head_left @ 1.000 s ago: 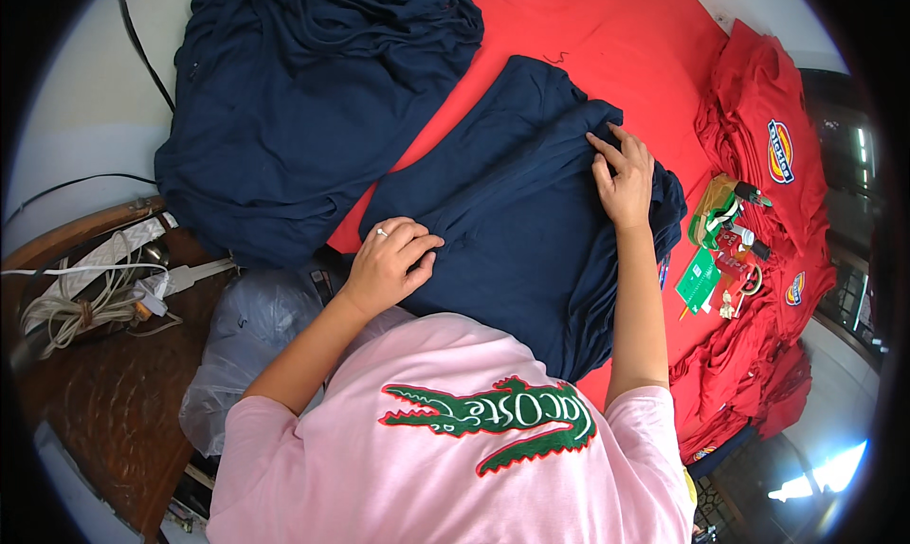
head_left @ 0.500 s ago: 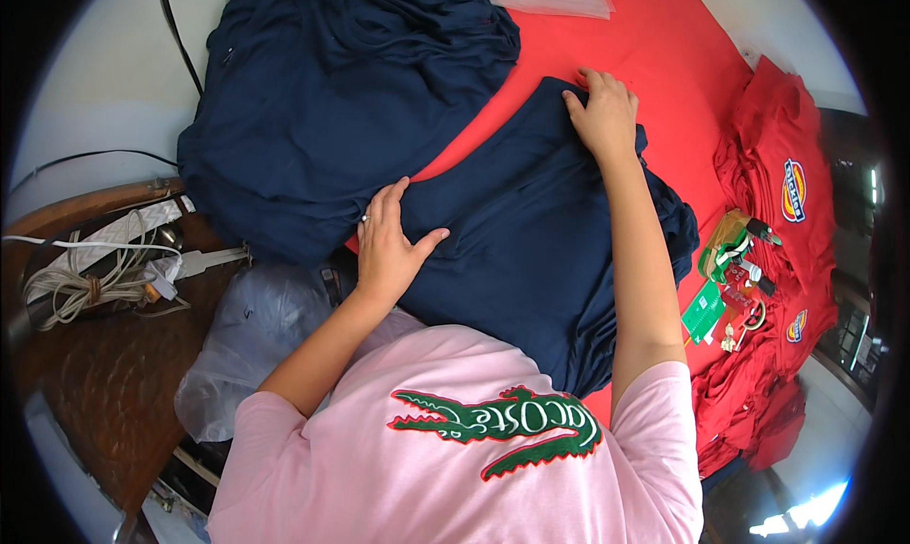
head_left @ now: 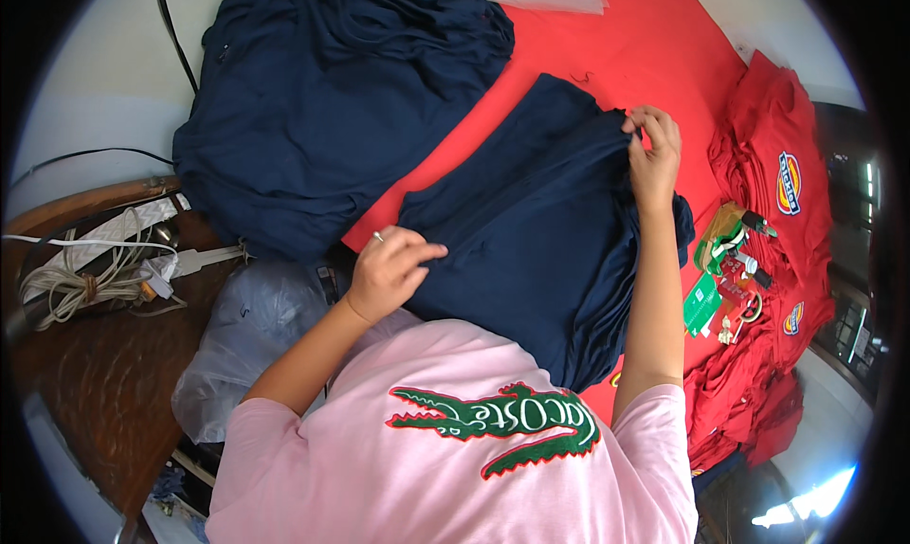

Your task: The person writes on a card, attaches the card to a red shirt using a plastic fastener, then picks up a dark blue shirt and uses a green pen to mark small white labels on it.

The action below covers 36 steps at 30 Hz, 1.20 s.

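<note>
Head view: navy cloth [head_left: 540,269] on the red surface [head_left: 654,51], right in front of the person, both hands at it.
Narrower part points away from the person, wider part comes back toward the body and bunches on the right; overall long axis hard to call. Main fold runs diagonally, near-left to far-right, roughly between the hands. Right hand [head_left: 656,155]: thumb and fingers pinched on the cloth's far-right edge. Left hand [head_left: 384,277]: fingers bent, index stretched to the cloth's left part; can't tell if it grips. Navy pile [head_left: 332,117] beyond, to the left; red clothes [head_left: 754,117] and green card [head_left: 701,304] off right.
</note>
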{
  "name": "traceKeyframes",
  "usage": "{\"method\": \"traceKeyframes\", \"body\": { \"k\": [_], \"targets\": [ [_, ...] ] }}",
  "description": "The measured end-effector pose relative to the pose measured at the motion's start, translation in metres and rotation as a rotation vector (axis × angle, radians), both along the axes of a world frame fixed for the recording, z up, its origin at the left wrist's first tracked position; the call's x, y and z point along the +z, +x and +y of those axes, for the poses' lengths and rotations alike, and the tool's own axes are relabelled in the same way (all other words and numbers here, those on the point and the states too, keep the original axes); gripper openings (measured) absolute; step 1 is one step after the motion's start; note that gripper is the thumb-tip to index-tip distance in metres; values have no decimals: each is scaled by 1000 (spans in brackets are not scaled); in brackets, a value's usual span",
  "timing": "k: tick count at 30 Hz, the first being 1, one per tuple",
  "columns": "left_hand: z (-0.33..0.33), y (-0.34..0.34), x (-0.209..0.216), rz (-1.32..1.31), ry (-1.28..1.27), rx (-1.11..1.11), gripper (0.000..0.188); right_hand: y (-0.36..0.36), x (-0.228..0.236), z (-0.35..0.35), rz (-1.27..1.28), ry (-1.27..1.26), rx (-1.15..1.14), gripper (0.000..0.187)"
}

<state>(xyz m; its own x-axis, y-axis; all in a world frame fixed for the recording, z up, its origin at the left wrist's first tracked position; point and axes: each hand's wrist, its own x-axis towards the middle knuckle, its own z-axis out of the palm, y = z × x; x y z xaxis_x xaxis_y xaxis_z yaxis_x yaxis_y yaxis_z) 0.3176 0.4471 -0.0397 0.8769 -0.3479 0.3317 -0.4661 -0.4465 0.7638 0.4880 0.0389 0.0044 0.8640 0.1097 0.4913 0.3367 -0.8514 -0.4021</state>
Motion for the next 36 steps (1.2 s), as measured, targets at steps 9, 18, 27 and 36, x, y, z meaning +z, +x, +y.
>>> {"method": "traceKeyframes", "body": {
  "k": [9,18,27,36],
  "targets": [
    [-9,-15,-21,-63,175,-135,37,-72,-27,-33,90,-538,-88,21],
    [-14,-12,-17,-31,117,-94,31,-62,-19,-14,49,-430,-171,16],
    [-15,-13,-18,-19,128,-69,30,-61,5,36,179,-153,186,30],
    [-16,-9,-10,73,92,-57,26,14,22,-28,-49,842,-187,18]
  ]
}}
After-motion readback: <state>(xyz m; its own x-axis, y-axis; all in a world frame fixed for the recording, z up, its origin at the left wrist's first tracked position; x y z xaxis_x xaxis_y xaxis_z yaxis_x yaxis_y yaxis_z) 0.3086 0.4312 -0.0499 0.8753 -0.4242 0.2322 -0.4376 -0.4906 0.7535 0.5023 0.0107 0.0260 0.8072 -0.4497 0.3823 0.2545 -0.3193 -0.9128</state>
